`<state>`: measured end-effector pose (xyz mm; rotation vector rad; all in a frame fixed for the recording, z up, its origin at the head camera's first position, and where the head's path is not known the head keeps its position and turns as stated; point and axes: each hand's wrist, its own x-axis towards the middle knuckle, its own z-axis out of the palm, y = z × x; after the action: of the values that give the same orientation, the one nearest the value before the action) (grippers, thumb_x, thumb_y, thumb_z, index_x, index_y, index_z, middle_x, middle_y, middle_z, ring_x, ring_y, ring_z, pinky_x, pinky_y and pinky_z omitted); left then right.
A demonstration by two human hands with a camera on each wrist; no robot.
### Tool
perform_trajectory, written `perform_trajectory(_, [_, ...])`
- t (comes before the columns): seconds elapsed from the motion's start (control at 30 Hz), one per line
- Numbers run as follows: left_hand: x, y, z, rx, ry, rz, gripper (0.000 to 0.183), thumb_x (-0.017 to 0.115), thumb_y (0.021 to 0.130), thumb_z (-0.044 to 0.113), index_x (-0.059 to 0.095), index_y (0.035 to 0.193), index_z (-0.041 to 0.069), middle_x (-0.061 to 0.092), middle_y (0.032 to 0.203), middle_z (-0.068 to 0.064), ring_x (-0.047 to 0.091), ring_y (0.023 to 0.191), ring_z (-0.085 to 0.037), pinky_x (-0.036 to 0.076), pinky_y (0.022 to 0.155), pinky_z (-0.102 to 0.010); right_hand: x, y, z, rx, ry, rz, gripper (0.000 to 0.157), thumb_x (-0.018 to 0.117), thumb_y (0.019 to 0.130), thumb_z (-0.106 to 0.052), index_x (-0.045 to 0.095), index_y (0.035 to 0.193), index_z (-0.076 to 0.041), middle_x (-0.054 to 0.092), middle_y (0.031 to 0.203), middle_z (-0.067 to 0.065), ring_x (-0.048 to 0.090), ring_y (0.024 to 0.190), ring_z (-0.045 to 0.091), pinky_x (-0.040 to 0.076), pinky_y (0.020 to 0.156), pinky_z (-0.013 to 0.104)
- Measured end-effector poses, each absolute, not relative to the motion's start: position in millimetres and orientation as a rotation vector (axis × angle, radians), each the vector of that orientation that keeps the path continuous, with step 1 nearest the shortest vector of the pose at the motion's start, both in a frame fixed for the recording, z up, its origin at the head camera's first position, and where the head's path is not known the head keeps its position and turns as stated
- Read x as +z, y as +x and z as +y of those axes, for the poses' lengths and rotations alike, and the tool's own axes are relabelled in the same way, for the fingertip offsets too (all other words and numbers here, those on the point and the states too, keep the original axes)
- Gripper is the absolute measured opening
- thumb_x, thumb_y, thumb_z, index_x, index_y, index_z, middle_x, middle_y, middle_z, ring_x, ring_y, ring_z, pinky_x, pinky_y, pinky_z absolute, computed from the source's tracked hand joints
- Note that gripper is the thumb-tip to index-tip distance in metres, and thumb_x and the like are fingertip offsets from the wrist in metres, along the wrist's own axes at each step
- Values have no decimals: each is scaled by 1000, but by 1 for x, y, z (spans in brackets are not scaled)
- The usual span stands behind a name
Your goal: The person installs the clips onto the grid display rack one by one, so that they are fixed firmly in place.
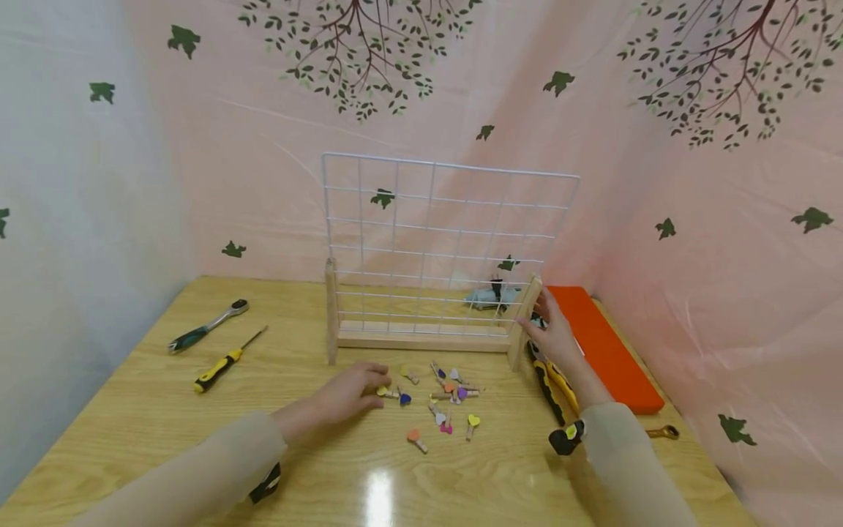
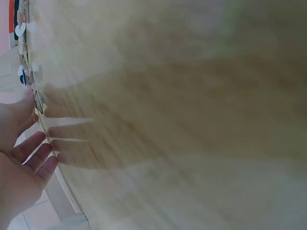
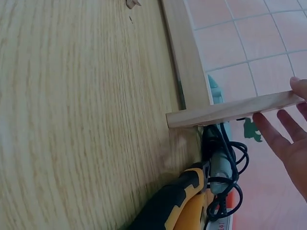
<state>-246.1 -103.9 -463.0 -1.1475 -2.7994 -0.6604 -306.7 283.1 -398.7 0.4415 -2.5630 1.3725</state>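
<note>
A white wire grid rack [image 1: 431,165] stands upright in a wooden base with two side posts. My right hand [image 1: 558,338] holds its right wooden post [image 3: 235,109], thumb on one side and fingers on the other. Several small wooden clothespins with coloured hearts lie loose in front of the base, among them a yellow heart clothespin [image 1: 473,424] and an orange heart clothespin [image 1: 416,439]. My left hand [image 1: 345,395] is low over the table at the left edge of this group. Its fingers are spread and relaxed, the thumb and fingertips right at a clothespin [image 2: 38,101].
A ratchet wrench [image 1: 207,327] and a yellow-black screwdriver [image 1: 229,369] lie at the left. Beside the right post are yellow-black pliers [image 1: 552,384], an orange case [image 1: 602,351] and a ring-ended wrench [image 1: 664,432]. A tool with a black cord [image 3: 221,167] lies behind the rack.
</note>
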Motion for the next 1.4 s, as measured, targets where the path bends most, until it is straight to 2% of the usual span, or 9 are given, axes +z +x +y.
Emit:
perform_trajectory(0.13, [-461, -251, -101, -767, -1097, -2793, 26, 67, 79, 21, 67, 101, 6, 60, 107, -8, 53, 102, -24, 43, 89, -39, -389, -301, 278, 1401, 508, -2516, 70, 54, 87, -5, 12, 143, -11, 28, 139, 23, 33, 122, 44, 37, 88, 58])
perform_trajectory(0.27, [-458, -253, -99, -812, -1076, -2809, 18, 68, 78, 17, 68, 94, 8, 62, 97, -2, 54, 94, -19, 46, 82, -35, -385, -299, 277, 1364, 566, -2507, 68, 53, 87, -2, 12, 142, -6, 28, 138, 26, 35, 120, 46, 38, 87, 58])
perform_trajectory(0.5, [-458, -252, -101, -885, -1031, -2817, 4, 69, 77, 14, 67, 80, 15, 61, 82, 5, 54, 80, -10, 46, 72, -26, -388, -299, 278, 1373, 608, -2509, 70, 53, 87, -1, 11, 142, -8, 26, 139, 26, 33, 121, 46, 36, 88, 59])
perform_trajectory(0.77, [-457, -253, -105, -990, -1008, -2811, 5, 70, 76, 13, 65, 75, 15, 61, 74, 9, 54, 72, -4, 46, 68, -22, -388, -300, 279, 1380, 637, -2510, 72, 53, 87, -1, 8, 143, -10, 24, 139, 25, 32, 122, 45, 37, 87, 59])
perform_trajectory(0.93, [-444, -254, -113, -1215, -953, -2806, 6, 67, 78, 9, 62, 76, 12, 61, 75, 5, 57, 67, -5, 48, 59, -19, -387, -298, 280, 1389, 651, -2502, 73, 52, 87, 1, 7, 143, -10, 23, 140, 26, 31, 122, 46, 36, 87, 61])
perform_trajectory(1.07, [-422, -257, -125, -1194, -903, -2722, 4, 67, 78, 11, 64, 77, 12, 62, 75, 3, 57, 63, -5, 47, 53, -19, -386, -297, 279, 1402, 631, -2511, 73, 52, 88, -2, 6, 143, -12, 22, 140, 26, 29, 123, 46, 33, 89, 61])
perform_trajectory(1.13, [-407, -258, -134, -1182, -833, -2690, 2, 67, 79, 14, 66, 81, 13, 63, 77, 2, 59, 65, -7, 48, 55, -19, -388, -299, 280, 1391, 635, -2515, 73, 52, 88, -4, 5, 144, -13, 22, 140, 26, 30, 123, 46, 33, 89, 61])
perform_trajectory(1.27, [-375, -261, -152, -1370, -607, -2638, 15, 64, 82, 19, 68, 93, 10, 67, 88, -5, 63, 78, -20, 51, 63, -22, -391, -303, 282, 1373, 635, -2528, 75, 52, 89, -8, 3, 144, -17, 22, 141, 25, 30, 122, 46, 33, 88, 62])
perform_trajectory(1.4, [-348, -268, -169, -1450, -386, -2499, 28, 63, 81, 28, 66, 101, 9, 66, 96, -7, 63, 85, -20, 51, 68, -20, -392, -303, 283, 1365, 625, -2531, 75, 52, 89, -8, 2, 144, -19, 21, 141, 25, 30, 122, 46, 33, 87, 63])
